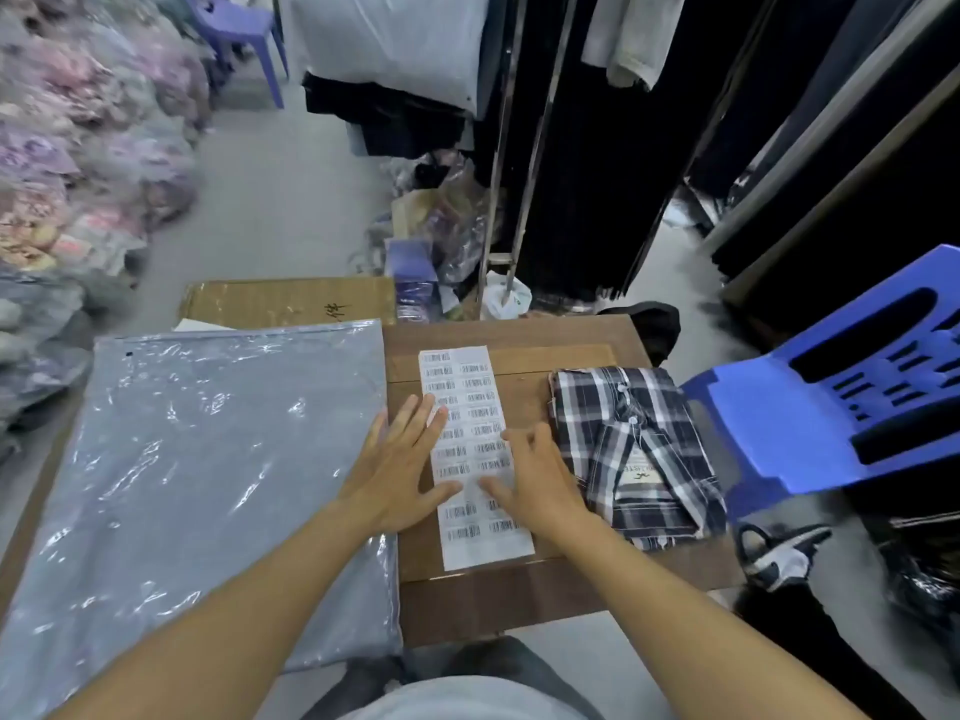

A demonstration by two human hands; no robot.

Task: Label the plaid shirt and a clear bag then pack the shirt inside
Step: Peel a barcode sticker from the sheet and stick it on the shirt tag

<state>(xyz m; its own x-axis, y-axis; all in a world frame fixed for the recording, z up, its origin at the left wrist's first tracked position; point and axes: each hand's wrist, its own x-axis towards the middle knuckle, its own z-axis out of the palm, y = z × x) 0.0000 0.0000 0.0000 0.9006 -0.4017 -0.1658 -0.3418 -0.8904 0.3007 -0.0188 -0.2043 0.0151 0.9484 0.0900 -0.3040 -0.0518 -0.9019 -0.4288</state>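
Note:
A folded plaid shirt [636, 454] in navy, white and grey lies on the right side of a flattened cardboard box [519, 600]. Left of it lies a long white sheet of barcode labels [470, 402]. A stack of clear bags [202, 491] covers the left part of the work surface. My left hand [400, 470] rests flat with fingers spread on the sheet's left edge and the bag's edge. My right hand [535, 475] presses on the sheet's right side, fingertips curled at a label; whether it has lifted one I cannot tell.
A blue plastic chair [841, 402] lies tipped on its side at the right. A shoe [779, 556] sits on the floor below it. Another cardboard box [291, 301] stands behind the bags. Bagged garments [78, 163] pile up at the left. Dark clothes hang on racks [597, 148] behind.

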